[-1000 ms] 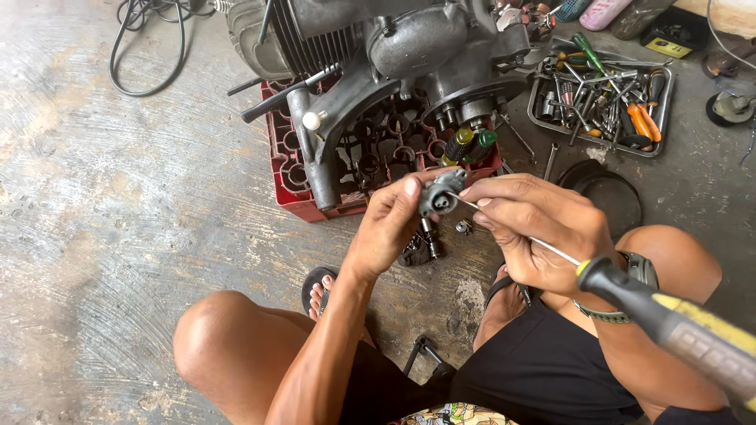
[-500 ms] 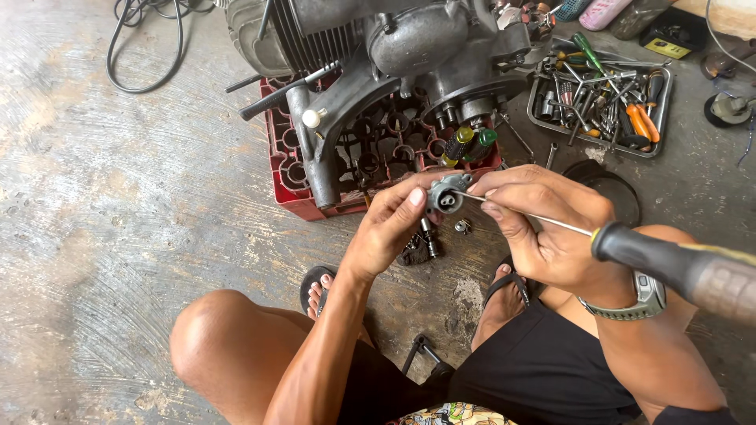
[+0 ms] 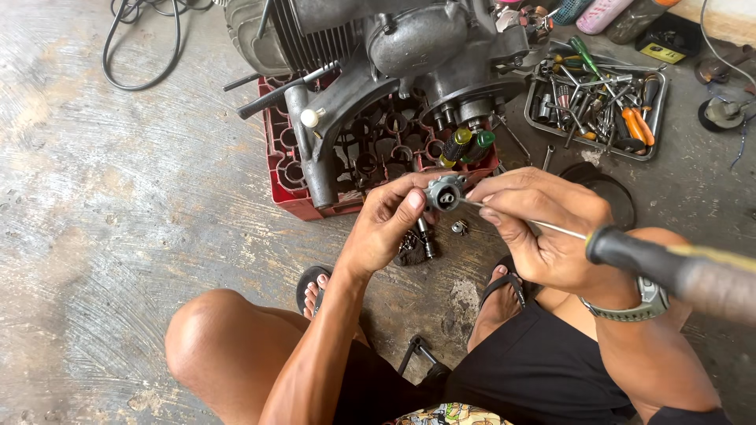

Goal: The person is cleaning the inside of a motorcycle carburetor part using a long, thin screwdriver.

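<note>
Left hand (image 3: pixel 386 224) pinches a small grey metal fitting (image 3: pixel 444 193) just above the floor, in front of the engine (image 3: pixel 409 47) on its red crate (image 3: pixel 276 149). Right hand (image 3: pixel 543 228) is closed around a screwdriver (image 3: pixel 677 267), thin shaft poking into the fitting's bore. Looks like probing or cleaning; the next bit wants a steady grip.

A repair workshop — work done on the ground.
An engine (image 3: pixel 394 55) sits on a red crate (image 3: pixel 279 157), beside a tool tray (image 3: pixel 657 118), on a concrete floor (image 3: pixel 118 236).
</note>
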